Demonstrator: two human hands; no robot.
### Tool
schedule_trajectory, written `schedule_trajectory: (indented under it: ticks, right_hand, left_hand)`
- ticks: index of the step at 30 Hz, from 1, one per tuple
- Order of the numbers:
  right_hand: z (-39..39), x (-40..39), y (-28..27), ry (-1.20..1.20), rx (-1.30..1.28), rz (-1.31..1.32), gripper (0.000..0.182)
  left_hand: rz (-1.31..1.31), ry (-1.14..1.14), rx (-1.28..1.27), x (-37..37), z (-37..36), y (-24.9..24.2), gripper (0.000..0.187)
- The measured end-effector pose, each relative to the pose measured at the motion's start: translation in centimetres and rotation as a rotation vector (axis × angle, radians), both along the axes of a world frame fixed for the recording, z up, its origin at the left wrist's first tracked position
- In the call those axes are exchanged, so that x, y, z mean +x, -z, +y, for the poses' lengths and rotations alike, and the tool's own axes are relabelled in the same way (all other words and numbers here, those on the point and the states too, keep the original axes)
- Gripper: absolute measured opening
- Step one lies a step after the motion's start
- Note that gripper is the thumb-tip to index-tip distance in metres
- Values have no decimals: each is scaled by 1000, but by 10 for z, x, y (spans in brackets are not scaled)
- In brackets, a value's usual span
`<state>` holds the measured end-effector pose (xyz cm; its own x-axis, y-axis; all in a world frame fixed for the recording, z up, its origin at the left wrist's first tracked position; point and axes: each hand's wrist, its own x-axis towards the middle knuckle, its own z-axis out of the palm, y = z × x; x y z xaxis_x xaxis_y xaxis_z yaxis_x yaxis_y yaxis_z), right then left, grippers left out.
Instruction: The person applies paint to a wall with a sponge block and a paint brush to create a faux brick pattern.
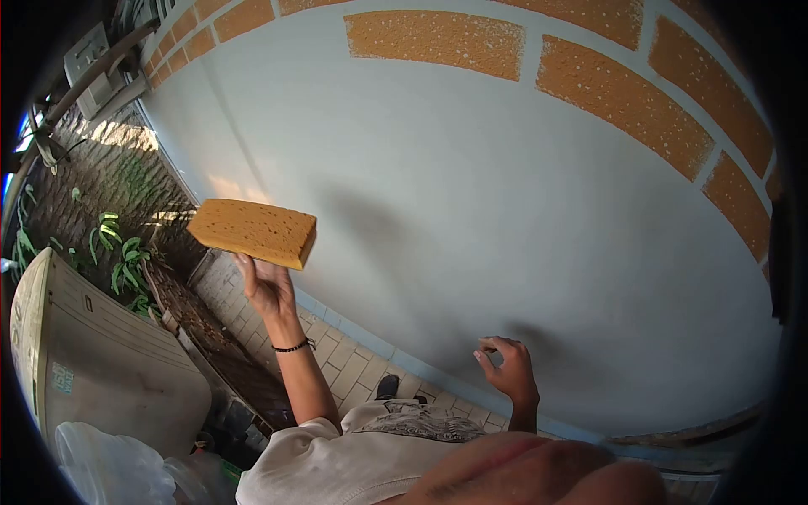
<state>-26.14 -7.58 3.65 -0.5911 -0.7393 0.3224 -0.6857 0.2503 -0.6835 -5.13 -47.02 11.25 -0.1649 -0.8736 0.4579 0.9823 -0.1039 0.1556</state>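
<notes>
My left hand is raised and holds a flat orange brick slab from underneath, level, a short way off the pale grey wall. A dark bracelet sits on that wrist. Lower and to the right, my right hand hovers close to the wall. Its fingers are loosely curled and apart, and I see nothing in them. Rows of the same orange brick slabs are fixed on the wall along its upper part, with grey joints between them.
A tiled floor runs along the wall's foot. A big grey box and white plastic bags are at lower left. Green plants grow beside a dark brick wall. A grey electrical box hangs at top left.
</notes>
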Motion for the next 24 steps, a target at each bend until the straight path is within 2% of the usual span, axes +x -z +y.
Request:
schedule_trajectory:
  ticks: [1,2,3,4,8,14,17,20,24]
  right_hand:
    - [-3,0,-1,-7,2,4,22]
    - [-5,0,-2,-20,7,6,22]
    - [-8,1,-4,-32,12,7,22]
    - [-10,1,-6,-44,17,8,22]
    - [-14,11,-14,-62,33,17,22]
    - [-10,16,-7,-33,34,-21,24]
    - [-3,14,-5,-7,29,-39,23]
    - [3,11,5,22,-1,-46,23]
    - [5,13,12,53,-15,-42,22]
  left_hand:
    - [22,106,106,-7,1,24,53]
    - [24,222,174,-14,8,42,68]
    - [-8,261,199,-21,20,53,55]
    - [34,348,227,-28,28,66,51]
    - [131,574,288,-42,49,86,45]
    - [15,534,178,-44,36,82,50]
    - [86,554,88,-54,52,42,53]
    - [233,680,176,-64,58,23,58]
    - [127,708,153,-71,59,19,59]
